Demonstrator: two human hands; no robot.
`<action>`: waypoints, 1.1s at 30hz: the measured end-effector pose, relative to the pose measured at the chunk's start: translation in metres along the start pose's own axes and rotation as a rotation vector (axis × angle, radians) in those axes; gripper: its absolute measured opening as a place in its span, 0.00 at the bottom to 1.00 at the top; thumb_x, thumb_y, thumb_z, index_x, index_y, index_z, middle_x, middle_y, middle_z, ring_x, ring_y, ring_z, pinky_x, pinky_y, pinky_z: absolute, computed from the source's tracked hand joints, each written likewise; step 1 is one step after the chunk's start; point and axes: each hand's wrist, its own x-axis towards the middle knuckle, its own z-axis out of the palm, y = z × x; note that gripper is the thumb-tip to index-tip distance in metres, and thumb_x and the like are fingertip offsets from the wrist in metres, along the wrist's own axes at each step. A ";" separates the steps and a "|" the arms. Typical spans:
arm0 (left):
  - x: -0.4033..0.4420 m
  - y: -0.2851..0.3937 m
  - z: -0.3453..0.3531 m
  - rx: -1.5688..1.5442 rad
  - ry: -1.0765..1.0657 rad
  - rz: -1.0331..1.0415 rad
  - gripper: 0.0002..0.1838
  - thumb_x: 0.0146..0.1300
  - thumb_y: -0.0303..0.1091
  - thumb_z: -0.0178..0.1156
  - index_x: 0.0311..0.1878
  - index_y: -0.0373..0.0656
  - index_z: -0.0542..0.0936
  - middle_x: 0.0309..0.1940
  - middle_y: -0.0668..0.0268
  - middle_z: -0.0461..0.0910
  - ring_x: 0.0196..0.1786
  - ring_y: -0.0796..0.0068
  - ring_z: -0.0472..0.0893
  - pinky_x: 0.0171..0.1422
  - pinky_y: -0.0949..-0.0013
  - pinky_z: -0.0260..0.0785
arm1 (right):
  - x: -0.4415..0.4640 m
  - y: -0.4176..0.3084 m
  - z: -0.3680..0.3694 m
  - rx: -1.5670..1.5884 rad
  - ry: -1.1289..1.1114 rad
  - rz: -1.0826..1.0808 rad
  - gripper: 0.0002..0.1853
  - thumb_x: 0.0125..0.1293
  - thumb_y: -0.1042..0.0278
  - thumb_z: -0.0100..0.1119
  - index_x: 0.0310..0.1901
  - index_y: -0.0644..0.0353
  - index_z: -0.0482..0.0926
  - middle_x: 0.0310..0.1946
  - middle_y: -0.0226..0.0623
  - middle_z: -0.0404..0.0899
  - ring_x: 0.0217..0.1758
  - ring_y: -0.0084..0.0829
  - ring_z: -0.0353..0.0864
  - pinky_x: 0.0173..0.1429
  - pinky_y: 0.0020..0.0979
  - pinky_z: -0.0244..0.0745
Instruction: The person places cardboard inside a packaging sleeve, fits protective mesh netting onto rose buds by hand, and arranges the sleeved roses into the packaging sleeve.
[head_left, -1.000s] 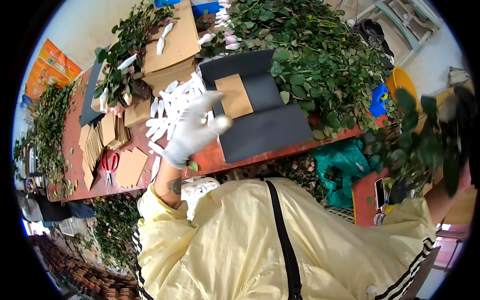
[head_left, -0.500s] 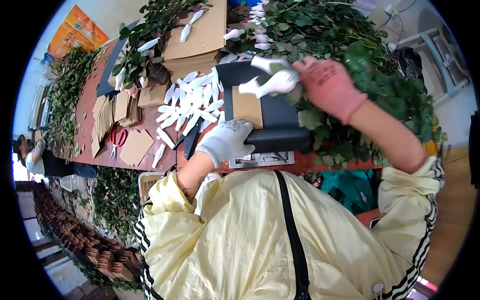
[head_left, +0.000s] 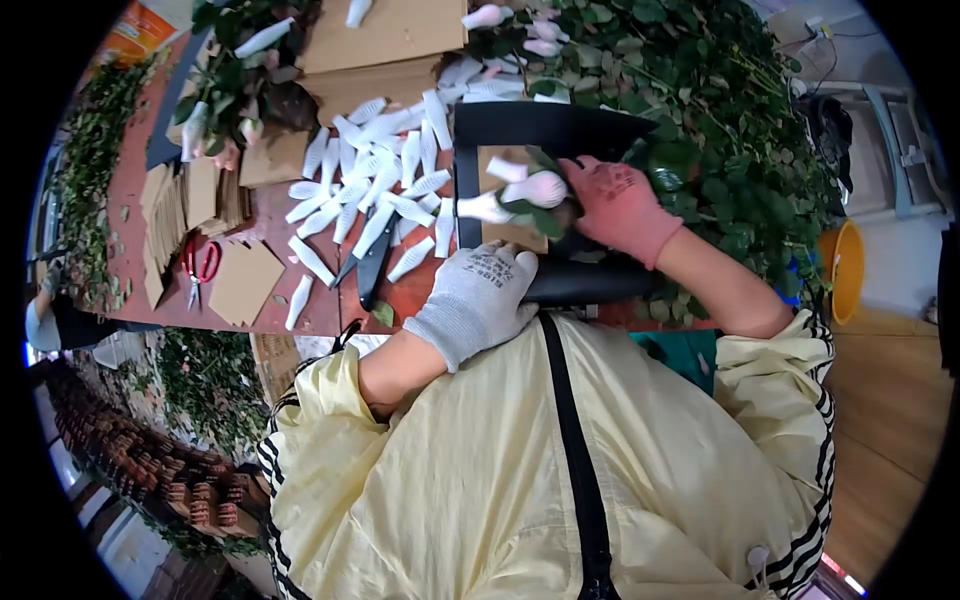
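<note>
My right hand [head_left: 622, 207], in a pink-red glove, is closed round a few pale pink roses [head_left: 540, 188] in white foam net sleeves. The blooms point left above a brown cardboard sheet [head_left: 498, 165]. Under the sheet lies a black trough-like holder [head_left: 540, 122] with raised sides. My left hand [head_left: 478, 290], in a grey-white glove, grips the holder's near left edge, its fingertips by the cardboard. The rose stems are mostly hidden by my right hand. Loose white foam net sleeves [head_left: 385, 175] are heaped left of the holder.
Black-handled scissors [head_left: 372, 262] lie beside the sleeves, and red-handled scissors [head_left: 200, 268] farther left by cut cardboard pieces [head_left: 245, 285]. Stacked cardboard [head_left: 380, 40] stands at the back. Leafy stems [head_left: 730, 120] cover the right side. A person's sleeve [head_left: 42, 325] shows at far left.
My right hand has brought the roses down and left, over the cardboard in the black holder. My left hand stays at the holder's near edge; the camera view has shifted.
</note>
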 end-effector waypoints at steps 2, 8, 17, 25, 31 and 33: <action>0.002 -0.003 -0.007 -0.008 -0.056 -0.003 0.23 0.57 0.49 0.59 0.47 0.40 0.73 0.41 0.57 0.79 0.49 0.59 0.78 0.51 0.58 0.69 | 0.003 -0.007 0.018 0.014 -0.104 0.023 0.39 0.49 0.63 0.63 0.64 0.64 0.60 0.58 0.52 0.68 0.57 0.45 0.74 0.60 0.37 0.69; -0.009 -0.049 -0.022 -0.229 0.223 0.202 0.19 0.58 0.47 0.58 0.48 0.45 0.76 0.39 0.62 0.78 0.45 0.62 0.78 0.48 0.60 0.68 | -0.020 0.013 -0.002 0.185 -0.051 -0.025 0.42 0.47 0.56 0.68 0.64 0.64 0.62 0.64 0.52 0.59 0.67 0.48 0.62 0.70 0.38 0.58; 0.028 -0.076 -0.022 -0.172 0.395 0.048 0.12 0.51 0.36 0.64 0.40 0.46 0.80 0.35 0.65 0.77 0.42 0.62 0.77 0.47 0.61 0.69 | -0.030 0.010 0.008 0.082 0.121 -0.073 0.30 0.54 0.48 0.61 0.58 0.50 0.70 0.57 0.37 0.70 0.56 0.40 0.73 0.59 0.37 0.69; 0.026 -0.084 -0.007 -0.270 0.335 -0.013 0.15 0.54 0.38 0.64 0.44 0.46 0.79 0.34 0.60 0.79 0.46 0.57 0.78 0.62 0.59 0.65 | -0.020 0.014 0.011 0.071 0.134 -0.069 0.25 0.54 0.57 0.63 0.54 0.53 0.73 0.50 0.36 0.76 0.46 0.38 0.79 0.48 0.37 0.74; 0.026 -0.095 0.001 -0.228 0.422 -0.010 0.15 0.55 0.40 0.64 0.46 0.49 0.80 0.38 0.58 0.78 0.49 0.56 0.78 0.56 0.58 0.67 | -0.047 0.017 -0.027 0.324 0.329 -0.250 0.24 0.49 0.66 0.66 0.52 0.51 0.75 0.44 0.35 0.78 0.47 0.36 0.78 0.51 0.36 0.73; 0.032 -0.094 -0.003 -0.348 0.308 -0.029 0.15 0.55 0.39 0.64 0.46 0.48 0.81 0.37 0.58 0.78 0.46 0.56 0.78 0.52 0.59 0.69 | -0.043 0.000 -0.011 0.194 0.307 -0.241 0.23 0.50 0.61 0.65 0.51 0.50 0.75 0.41 0.31 0.78 0.46 0.36 0.78 0.48 0.35 0.72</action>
